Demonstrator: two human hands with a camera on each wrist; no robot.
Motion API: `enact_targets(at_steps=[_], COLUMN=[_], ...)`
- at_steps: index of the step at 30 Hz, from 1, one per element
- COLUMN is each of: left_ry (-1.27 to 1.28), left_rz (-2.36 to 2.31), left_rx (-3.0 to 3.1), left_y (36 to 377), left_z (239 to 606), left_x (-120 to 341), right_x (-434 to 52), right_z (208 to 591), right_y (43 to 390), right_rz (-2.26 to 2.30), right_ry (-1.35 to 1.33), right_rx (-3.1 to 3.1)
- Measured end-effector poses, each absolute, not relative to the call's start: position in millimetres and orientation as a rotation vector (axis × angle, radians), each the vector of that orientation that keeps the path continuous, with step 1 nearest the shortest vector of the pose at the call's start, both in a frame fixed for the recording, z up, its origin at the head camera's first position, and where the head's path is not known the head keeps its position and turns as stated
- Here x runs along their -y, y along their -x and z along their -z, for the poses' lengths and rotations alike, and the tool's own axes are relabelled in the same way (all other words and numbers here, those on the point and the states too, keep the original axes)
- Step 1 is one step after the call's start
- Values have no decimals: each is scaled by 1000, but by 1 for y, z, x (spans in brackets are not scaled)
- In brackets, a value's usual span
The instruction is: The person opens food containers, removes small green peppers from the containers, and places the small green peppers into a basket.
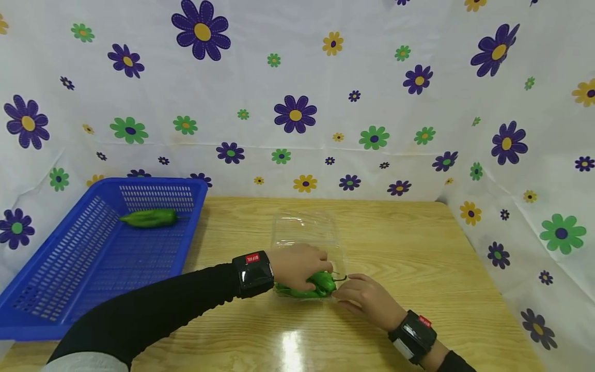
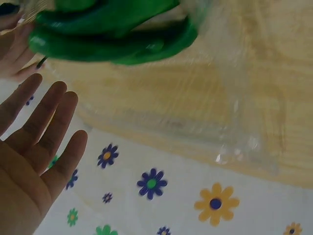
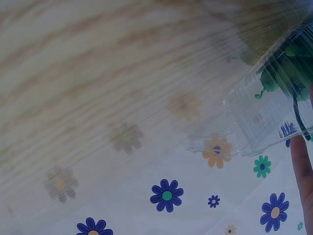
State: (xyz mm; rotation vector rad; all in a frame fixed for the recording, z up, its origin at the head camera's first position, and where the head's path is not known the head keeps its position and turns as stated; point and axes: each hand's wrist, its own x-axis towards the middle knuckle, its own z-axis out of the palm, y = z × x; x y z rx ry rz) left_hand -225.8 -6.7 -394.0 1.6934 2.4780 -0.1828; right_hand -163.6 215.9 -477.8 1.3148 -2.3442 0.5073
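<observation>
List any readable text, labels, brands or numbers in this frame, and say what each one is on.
Red tag on the left wristband: white characters, too small and blurred to read.
Red tag on the right wristband: white marks, also too small to read.
Blue basket, clear plastic container, green peppers and flowered cloth: no text visible.
Both wrist views: no text visible.

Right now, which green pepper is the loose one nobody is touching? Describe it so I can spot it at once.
Look to the blue slotted basket at the left end of the wooden table. The lone green pepper lies on its floor near the far wall. Unlike the peppers in the clear plastic box at the table's middle, no hand is near it.
</observation>
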Motion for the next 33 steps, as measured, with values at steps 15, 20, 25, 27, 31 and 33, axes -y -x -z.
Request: enact_targets(at_steps=[15,20,25,27,31,33], left_ry=[-1597,-1594,-1546,-1522,-1469,-1451], left_rz=[-47,-176,-216,-227,-257,-263], left_rx=[-2426,-2418,-2415,-2410,-2402,-2408], left_y=[233,235,236,235,232,231], left_z=[431,440,441,439,436,435], left_x=[3,7,7,7,7,7], right_x=[-217,-215,-215,-214,-214,-215], right_z=[480,478,477,477,477,477], right_y=[163,163,164,164,164,164], right_rz=[-525,-512,-513,-514,-514,-510], right_ry=[-1313,-1314,-1318,-1316,-1308,-1308], right_rx=[2332,2333,2334,2332,2333,2335])
